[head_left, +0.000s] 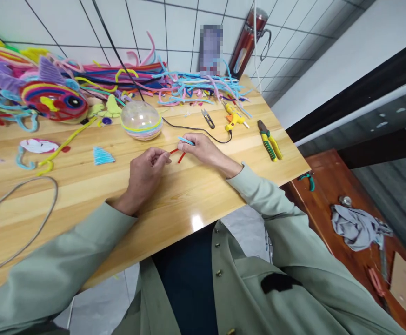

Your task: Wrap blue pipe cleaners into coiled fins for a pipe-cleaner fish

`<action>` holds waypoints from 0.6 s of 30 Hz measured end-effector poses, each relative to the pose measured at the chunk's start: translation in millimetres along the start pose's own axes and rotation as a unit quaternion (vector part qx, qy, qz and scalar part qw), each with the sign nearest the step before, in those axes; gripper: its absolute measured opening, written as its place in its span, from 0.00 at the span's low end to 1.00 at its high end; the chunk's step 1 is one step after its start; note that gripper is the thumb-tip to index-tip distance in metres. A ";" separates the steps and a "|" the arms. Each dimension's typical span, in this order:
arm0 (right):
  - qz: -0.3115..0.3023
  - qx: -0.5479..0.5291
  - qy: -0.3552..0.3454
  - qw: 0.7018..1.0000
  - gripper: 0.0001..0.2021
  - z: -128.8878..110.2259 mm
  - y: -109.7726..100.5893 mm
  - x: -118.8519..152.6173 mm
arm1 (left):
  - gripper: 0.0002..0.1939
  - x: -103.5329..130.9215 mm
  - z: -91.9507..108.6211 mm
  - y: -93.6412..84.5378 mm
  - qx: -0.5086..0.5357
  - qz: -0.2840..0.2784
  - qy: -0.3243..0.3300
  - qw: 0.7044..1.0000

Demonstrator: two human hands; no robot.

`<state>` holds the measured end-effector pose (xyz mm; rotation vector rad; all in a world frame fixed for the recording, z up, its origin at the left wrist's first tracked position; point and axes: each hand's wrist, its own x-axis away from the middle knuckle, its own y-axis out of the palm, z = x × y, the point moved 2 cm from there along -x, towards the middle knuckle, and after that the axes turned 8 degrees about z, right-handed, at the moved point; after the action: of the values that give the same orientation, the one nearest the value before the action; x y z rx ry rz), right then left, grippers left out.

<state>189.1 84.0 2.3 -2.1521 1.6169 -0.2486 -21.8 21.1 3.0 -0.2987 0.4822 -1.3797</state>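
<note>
Two hands, two short stems: keeping the pinch tight

Both hands meet over the middle of the wooden table [84, 186], just near of the clear dome [141, 120] banded with pastel stems. The left hand [143, 174] is curled nearly closed, thumb and forefinger nipped on one end of a short red pipe cleaner [179, 154], which shows as two small red legs between the hands. The right hand [203, 148] is likewise mostly closed; its fingertips pinch a short blue pipe cleaner [186, 140] that pokes out to the left, and it seems to touch the red piece too, though the exact join is too small to tell.

To my eye the work in hand is joining or twisting these two pieces. Doing it well probably means holding close to the crossing point, so the soft wire bends where wanted and not along its length, and turning one hand while the other stays firm. Resting the wrists on the wood, as they appear to now, should steady the pinch.

Farther off lie small scissors [208, 118], a yellow glue gun [233, 119] with its black cord, and green-handled pliers [270, 142] to the right. A blue fuzzy fan shape [102, 156] sits left, and a colourful fish [54, 98] beyond it.
</note>
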 end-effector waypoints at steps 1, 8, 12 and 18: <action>0.003 0.004 0.001 1.000 0.24 -0.6 0.2 0.0 | 0.09 1.9 0.5 -1.1 0.011 -0.002 -0.002 1.000; 0.027 -0.008 0.003 1.000 0.18 -6.9 1.5 3.0 | 0.10 13.0 -3.7 -10.2 0.080 -0.031 -0.026 0.996; 0.045 0.019 0.006 0.999 0.16 -16.0 0.9 5.5 | 0.11 16.6 -9.1 -11.3 0.169 -0.045 -0.062 0.983; 0.066 0.080 -0.001 0.995 0.16 -42.2 5.5 11.5 | 0.15 21.8 -8.0 -7.3 0.262 -0.086 -0.086 0.957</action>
<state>171.2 62.1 36.1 -1.9184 1.6699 -0.3228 -29.4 -1.0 -3.8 -0.0237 -0.0648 -1.5796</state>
